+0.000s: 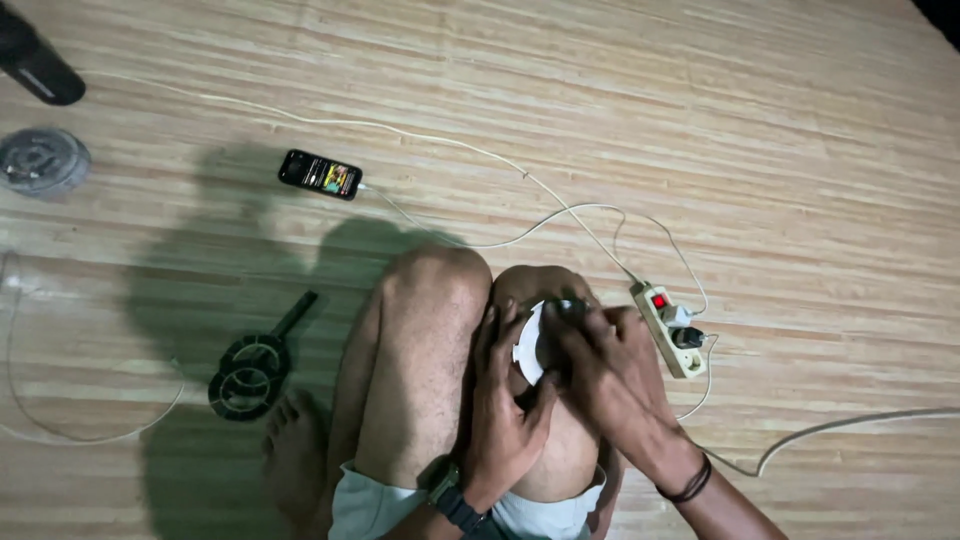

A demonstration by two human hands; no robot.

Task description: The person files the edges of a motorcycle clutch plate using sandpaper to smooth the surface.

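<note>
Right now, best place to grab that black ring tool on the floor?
Take the black ring tool by its straight handle, coming from the upper right. The handle juts clear of the stacked rings onto the bare floor, while the foot crowds the ring end.

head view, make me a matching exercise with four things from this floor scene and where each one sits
Things:
1. round white disc
2. black phone with lit screen
3. cream power strip with red switch
4. pair of black ring-shaped parts

Places:
A. on the floor right of the knees, plugs in it
B. on the floor left of the legs, near the bare foot
C. held against the knee between both hands
D. on the floor beyond the knees, a white cable at its end

Pairs: 1-C, 2-D, 3-A, 4-B
</note>
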